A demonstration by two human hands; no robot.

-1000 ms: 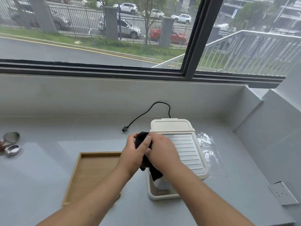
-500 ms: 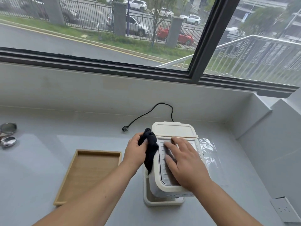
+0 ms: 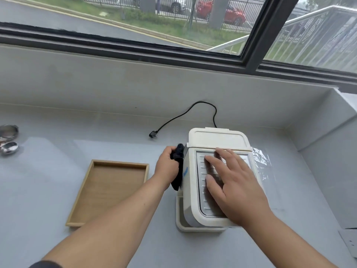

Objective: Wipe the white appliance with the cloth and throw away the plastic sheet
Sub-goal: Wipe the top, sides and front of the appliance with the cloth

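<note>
Surface: smooth pale grey bench [image 3: 48, 190] with a matching upstand, under a dark-framed window [image 3: 135, 16] across the top of the frame.
Appliance: white appliance [image 3: 218, 140], boxy plastic with rounded corners and a ribbed top panel, centre-right, seated in a shallow white base tray [image 3: 179, 219].
Cloth: dark cloth [image 3: 178, 157], soft and bunched, against the appliance's left side wall.
Left: left hand [image 3: 167, 167] curled round the cloth, holding it to that wall.
Right: right hand [image 3: 235, 186] flat on the ribbed top, fingers straight and spread.
Sheet: clear crinkled plastic sheet [image 3: 262, 163] on the bench just right of the appliance, apart from both hands.
Tray: rectangular wooden tray [image 3: 112, 188], low rim, left of centre.
Cord: black cord [image 3: 183, 115] loops from the appliance's back to a plug [image 3: 152, 135] lying on the bench.
Left edge: two shiny round metal pieces [image 3: 8, 147], cropped; can't tell what they are.
</note>
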